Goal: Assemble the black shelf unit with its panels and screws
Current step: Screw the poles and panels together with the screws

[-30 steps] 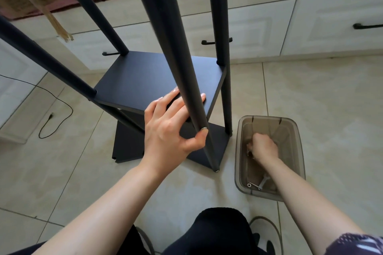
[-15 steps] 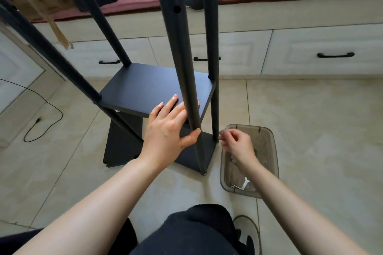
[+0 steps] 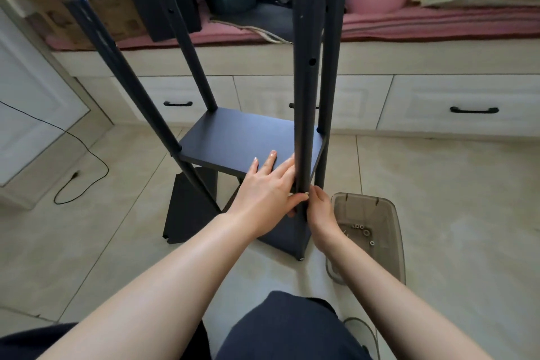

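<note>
Black shelf unit [image 3: 251,137] stands on the tiled floor [image 3: 453,199] in front of the white drawer fronts [image 3: 455,105], four round posts rising from it. Upper panel [image 3: 245,140] sits level between the posts; a lower panel [image 3: 190,207] lies near the floor beneath it. Left hand [image 3: 268,187] rests on the near right corner of the upper panel, fingers extended and flat on the surface, thumb reaching across to the near right post [image 3: 305,90]. Right hand [image 3: 320,207] is at the same post, just below the panel edge, fingers curled against the post; cannot tell whether a screw is held, the fingertips are hidden behind the post. The two hands touch or nearly touch at the post. A side hole shows in the upper part of this post. Translucent grey bin [image 3: 391,242] sits on the floor just right of the unit's near right corner, with several small nuts [image 3: 363,229] lying loose inside. A black cable [image 3: 79,161] trails over the floor at left.
</note>
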{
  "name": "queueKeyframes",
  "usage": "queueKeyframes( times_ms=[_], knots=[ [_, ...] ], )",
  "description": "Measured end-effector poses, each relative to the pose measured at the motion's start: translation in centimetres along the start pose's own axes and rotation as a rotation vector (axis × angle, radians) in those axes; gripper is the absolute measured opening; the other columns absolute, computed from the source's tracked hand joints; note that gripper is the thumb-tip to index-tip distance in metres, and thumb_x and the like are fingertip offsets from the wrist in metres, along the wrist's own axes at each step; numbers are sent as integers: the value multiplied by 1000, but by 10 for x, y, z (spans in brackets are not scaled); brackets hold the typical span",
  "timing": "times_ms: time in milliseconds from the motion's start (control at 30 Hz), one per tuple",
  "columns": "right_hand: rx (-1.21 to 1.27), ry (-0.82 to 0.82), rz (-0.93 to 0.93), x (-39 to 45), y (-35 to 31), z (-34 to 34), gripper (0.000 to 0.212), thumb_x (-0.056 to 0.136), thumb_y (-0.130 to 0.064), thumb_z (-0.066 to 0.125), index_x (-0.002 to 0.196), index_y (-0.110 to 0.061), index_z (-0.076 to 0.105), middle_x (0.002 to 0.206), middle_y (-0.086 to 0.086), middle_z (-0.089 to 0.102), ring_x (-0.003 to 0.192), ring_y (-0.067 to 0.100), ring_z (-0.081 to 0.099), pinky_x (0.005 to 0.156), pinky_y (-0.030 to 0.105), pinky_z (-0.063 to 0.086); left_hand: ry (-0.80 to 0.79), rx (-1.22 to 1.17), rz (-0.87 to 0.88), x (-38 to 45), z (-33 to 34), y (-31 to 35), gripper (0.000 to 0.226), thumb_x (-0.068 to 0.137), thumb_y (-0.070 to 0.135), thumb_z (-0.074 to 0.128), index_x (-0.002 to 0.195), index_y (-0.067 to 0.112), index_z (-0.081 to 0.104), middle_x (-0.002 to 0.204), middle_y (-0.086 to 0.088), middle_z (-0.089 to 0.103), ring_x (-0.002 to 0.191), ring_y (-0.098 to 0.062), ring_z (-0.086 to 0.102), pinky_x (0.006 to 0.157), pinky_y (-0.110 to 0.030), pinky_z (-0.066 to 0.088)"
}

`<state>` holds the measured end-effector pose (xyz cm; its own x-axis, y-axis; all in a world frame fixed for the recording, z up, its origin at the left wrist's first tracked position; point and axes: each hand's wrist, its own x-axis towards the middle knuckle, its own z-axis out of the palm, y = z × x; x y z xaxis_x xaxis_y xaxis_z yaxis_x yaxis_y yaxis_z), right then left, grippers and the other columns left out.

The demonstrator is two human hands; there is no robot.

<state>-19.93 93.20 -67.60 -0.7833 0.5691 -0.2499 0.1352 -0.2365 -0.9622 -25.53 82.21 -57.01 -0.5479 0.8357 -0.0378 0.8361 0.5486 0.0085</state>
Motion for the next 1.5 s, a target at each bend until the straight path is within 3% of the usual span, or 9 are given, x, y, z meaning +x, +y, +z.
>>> queueKeyframes(
  times_ms=[200,300,433,567,733,933,1133,1300,1500],
  knots=[
    [-75,-88,-80,-5,-4,5,46,101,-50,33,93,-10,55,61,10,62,57,25,59,61,39,45,6,-30,15,-10,-1,-9,71,103,55,37,161,24,11,167,6,15,155,-32,6,124,-51,12],
    [-109,-71,-102,-9,-7,12,43,104,-48,32,96,-12,54,61,8,63,58,24,59,61,37,47,4,-53,17,-15,-4,-18,69,103,55,36,160,25,13,167,6,17,155,-31,7,124,-51,13],
    [-145,-77,-134,-12,-18,25,43,106,-44,31,96,-8,53,58,7,63,53,20,58,51,23,44,19,-83,10,-21,-14,-33,70,102,56,37,161,26,13,166,6,21,154,-31,10,124,-50,16],
    [-134,-171,-206,-15,-34,42,41,108,-35,33,90,-6,55,55,7,60,50,22,56,49,26,43,88,-123,10,-31,-25,-57,72,100,58,40,161,28,17,165,7,24,153,-28,17,121,-46,22],
    [-143,-226,-167,-20,-50,65,30,109,-30,32,102,-5,45,53,3,59,47,20,56,49,24,44,104,-240,-27,-46,-42,-83,71,99,56,45,159,35,14,161,11,32,153,-21,18,120,-51,26],
    [-86,-209,-149,-23,-71,92,27,108,-23,34,109,1,46,66,12,49,44,21,52,43,27,42,152,-316,-112,-58,-56,-99,68,100,52,49,158,38,18,149,10,51,140,-23,45,114,-49,36],
    [-116,-223,-176,-22,-81,109,25,109,-25,33,92,-9,40,67,12,46,41,18,50,41,26,39,235,-455,-224,-67,-60,-114,56,96,55,55,147,41,39,122,11,67,114,-12,63,92,-27,41],
    [-194,-294,-169,-25,-89,122,26,109,-27,32,99,-6,43,66,13,53,42,16,50,43,25,42,333,-558,-251,-83,-58,-121,45,96,50,58,136,32,51,115,13,70,114,-11,63,92,-31,47],
    [-225,-310,-170,-23,-98,149,25,109,-26,33,100,-5,44,67,14,51,41,18,51,41,29,39,391,-603,-304,-97,-58,-140,41,98,51,55,134,32,50,114,11,70,119,-11,59,94,-32,39]
  ],
)
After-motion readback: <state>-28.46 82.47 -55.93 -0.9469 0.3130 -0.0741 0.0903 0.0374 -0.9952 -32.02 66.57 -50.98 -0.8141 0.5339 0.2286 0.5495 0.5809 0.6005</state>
